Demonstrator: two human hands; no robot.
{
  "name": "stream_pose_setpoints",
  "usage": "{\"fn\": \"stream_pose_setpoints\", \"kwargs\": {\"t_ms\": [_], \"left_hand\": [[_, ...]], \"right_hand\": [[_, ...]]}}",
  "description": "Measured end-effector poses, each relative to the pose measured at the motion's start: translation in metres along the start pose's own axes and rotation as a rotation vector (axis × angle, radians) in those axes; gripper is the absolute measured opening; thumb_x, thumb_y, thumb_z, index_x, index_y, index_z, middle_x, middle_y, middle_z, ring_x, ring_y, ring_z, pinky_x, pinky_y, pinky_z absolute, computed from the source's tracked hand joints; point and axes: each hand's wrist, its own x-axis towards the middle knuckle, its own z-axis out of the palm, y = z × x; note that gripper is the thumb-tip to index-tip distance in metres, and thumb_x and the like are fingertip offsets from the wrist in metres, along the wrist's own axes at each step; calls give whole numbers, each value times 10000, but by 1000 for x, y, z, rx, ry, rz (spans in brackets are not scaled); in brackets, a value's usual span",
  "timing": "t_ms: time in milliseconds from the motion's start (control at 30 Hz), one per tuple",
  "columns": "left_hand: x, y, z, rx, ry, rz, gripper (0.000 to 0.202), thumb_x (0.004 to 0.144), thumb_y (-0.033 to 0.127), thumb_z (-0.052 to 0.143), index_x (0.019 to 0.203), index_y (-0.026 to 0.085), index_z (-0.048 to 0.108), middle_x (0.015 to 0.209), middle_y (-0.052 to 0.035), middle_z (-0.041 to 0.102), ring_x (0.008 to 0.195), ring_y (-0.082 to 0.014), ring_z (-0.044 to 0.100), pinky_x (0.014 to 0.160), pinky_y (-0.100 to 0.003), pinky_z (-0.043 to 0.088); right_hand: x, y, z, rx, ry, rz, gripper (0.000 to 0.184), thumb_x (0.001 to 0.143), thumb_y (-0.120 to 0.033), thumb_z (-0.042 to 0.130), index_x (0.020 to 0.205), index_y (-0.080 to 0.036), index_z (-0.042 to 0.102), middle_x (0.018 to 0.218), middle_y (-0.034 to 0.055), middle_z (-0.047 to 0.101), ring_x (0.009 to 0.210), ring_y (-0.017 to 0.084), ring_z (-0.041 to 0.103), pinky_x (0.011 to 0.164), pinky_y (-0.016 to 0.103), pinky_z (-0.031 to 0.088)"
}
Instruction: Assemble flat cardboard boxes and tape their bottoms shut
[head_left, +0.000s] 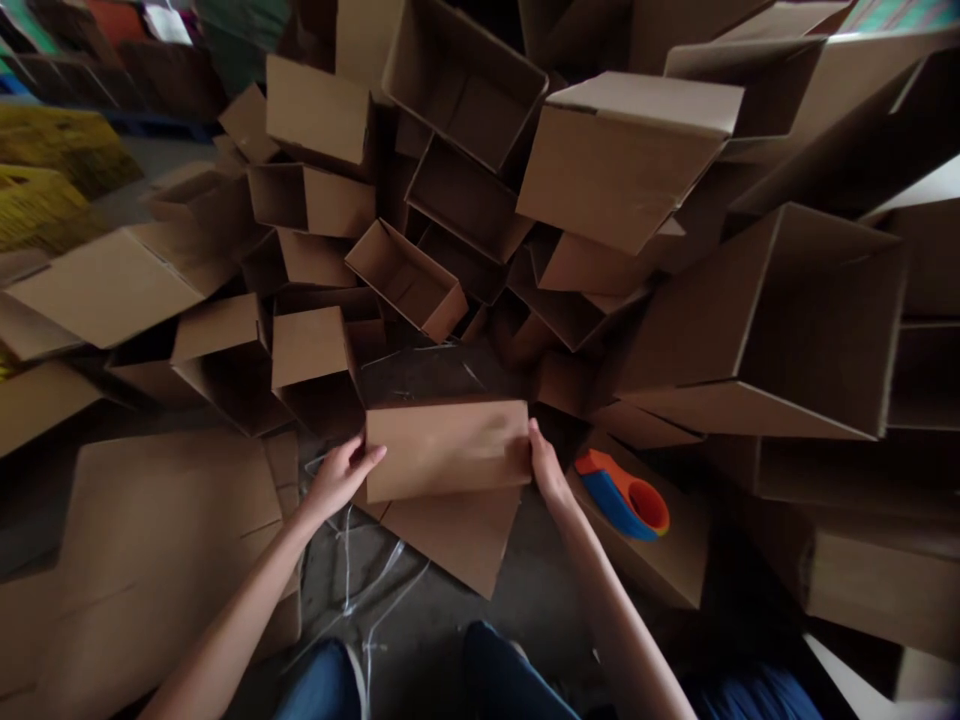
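Note:
I hold a brown cardboard box (448, 448) in front of me, low in the middle of the view. My left hand (341, 477) grips its left edge, fingers curled over the flap. My right hand (546, 465) presses on its right edge with the fingers wrapped round the side. The box's lower flap (457, 535) hangs down towards the floor. An orange and blue tape dispenser (624, 494) lies on a box just right of my right hand.
A heap of open cardboard boxes (622, 160) rises ahead and to the right. Flat cardboard sheets (142, 560) lie at the left. Loose plastic strapping (360, 580) trails on the grey floor. Yellow crates (45, 170) stand far left. My knees in jeans (495, 680) are below.

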Motion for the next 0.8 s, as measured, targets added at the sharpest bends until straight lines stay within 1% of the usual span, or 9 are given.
{"fn": "stream_pose_setpoints", "kwargs": {"t_ms": [67, 133, 200, 267, 433, 533, 667, 733, 800], "left_hand": [[-4, 15, 0, -165, 54, 117, 580, 688, 515, 755, 1167, 195, 691, 1242, -102, 695, 1256, -313, 552, 1069, -395, 410], [-6, 25, -1, -401, 80, 198, 579, 762, 525, 684, 1248, 212, 644, 1339, -98, 632, 1303, -289, 511, 1098, -399, 386], [-6, 27, -3, -594, 90, 232, 519, 819, 540, 601, 1239, 237, 645, 1331, -87, 630, 1270, -270, 535, 1077, -408, 411], [-5, 22, -5, -682, 122, 214, 448, 819, 532, 594, 1156, 251, 680, 1238, -73, 674, 1214, -257, 568, 1051, -418, 436], [-4, 2, -9, -705, 367, 111, 378, 729, 548, 640, 936, 245, 733, 1010, -44, 746, 1154, -279, 598, 994, -420, 480], [-6, -1, -14, -698, 456, 33, 377, 697, 569, 647, 881, 252, 737, 886, -9, 758, 1049, -281, 649, 922, -397, 524], [-4, -7, -21, -634, 578, -45, 350, 635, 535, 707, 855, 264, 727, 826, 22, 751, 931, -266, 679, 806, -355, 554], [1, -19, -25, -547, 559, -52, 362, 636, 535, 703, 873, 263, 723, 862, 15, 753, 974, -274, 671, 810, -350, 551], [8, -36, -29, -417, 445, -46, 365, 652, 536, 692, 876, 249, 717, 889, -8, 751, 1031, -285, 657, 850, -353, 538]], "right_hand": [[-8, -20, -4, 93, 62, -129, 756, 883, -756, 254, 1236, -225, 660, 1261, 64, 677, 1296, 297, 522, 1052, 429, 431], [-17, -35, -8, 156, 92, -241, 812, 899, -742, 123, 1327, -234, 590, 1343, 58, 623, 1334, 278, 486, 1066, 426, 415], [-24, -41, -12, 207, 70, -272, 811, 905, -723, 103, 1318, -232, 599, 1330, 62, 633, 1317, 288, 504, 1061, 441, 417], [-28, -39, -15, 234, 34, -249, 801, 897, -727, 135, 1241, -227, 658, 1258, 71, 678, 1275, 309, 539, 1042, 458, 431], [-33, -23, -21, 174, 104, -177, 799, 845, -791, 190, 1064, -247, 734, 1044, 72, 752, 1200, 339, 590, 1007, 472, 460], [-37, -17, -22, 160, 63, -128, 816, 814, -821, 217, 998, -231, 748, 951, 90, 762, 1107, 353, 641, 973, 489, 481], [-39, -11, -26, 184, -12, -115, 834, 796, -840, 233, 1034, -226, 744, 1013, 101, 757, 1105, 362, 641, 941, 485, 497], [-38, -7, -32, 207, -109, -120, 884, 772, -875, 226, 1084, -221, 732, 1111, 103, 736, 1137, 364, 623, 946, 486, 492], [-36, -2, -38, 158, -263, -86, 923, 736, -908, 269, 1171, -215, 697, 1215, 101, 697, 1174, 358, 600, 974, 483, 474]]}}
